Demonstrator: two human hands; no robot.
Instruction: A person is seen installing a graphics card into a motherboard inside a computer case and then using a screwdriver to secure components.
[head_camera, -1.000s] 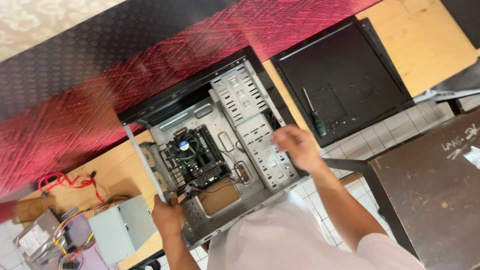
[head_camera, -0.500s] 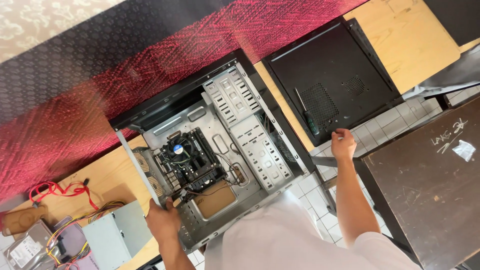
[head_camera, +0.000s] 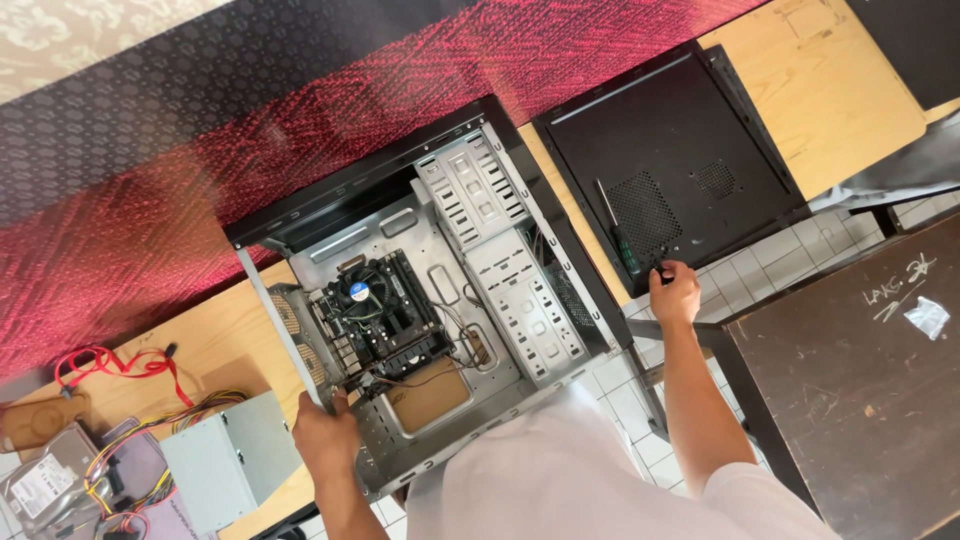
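Left hand (head_camera: 325, 435): at 7 o'clock, fingers clenched round the lower rear edge of the open computer case (head_camera: 420, 300), gripping its metal rim.
Right hand (head_camera: 675, 292): at 3 o'clock, fingertips down on the near edge of the black side panel (head_camera: 670, 150), right by the screwdriver (head_camera: 620, 240) — can't tell if it's pinching anything.
Computer case: lying on its side mid-tabletop, interior facing up; motherboard (head_camera: 375, 315) w/ round cooler fan at its 9 o'clock side, grey drive cage (head_camera: 500, 260) toward 2 o'clock.
Side panel: flat on the wooden tabletop (head_camera: 830, 90), at 2 o'clock from the case, just beside it.
Screwdriver: lies on the panel, dark handle toward the right hand.
Power supply (head_camera: 225, 460): grey box at 8 o'clock, coloured wire bundle trailing — near the left hand, not touching.
Hard drive (head_camera: 40, 485): far 8 o'clock corner.
Red cable (head_camera: 110, 362): at 9 o'clock on the tabletop.
Dark tabletop (head_camera: 860, 380): separate, at 4 o'clock, apart from the case.
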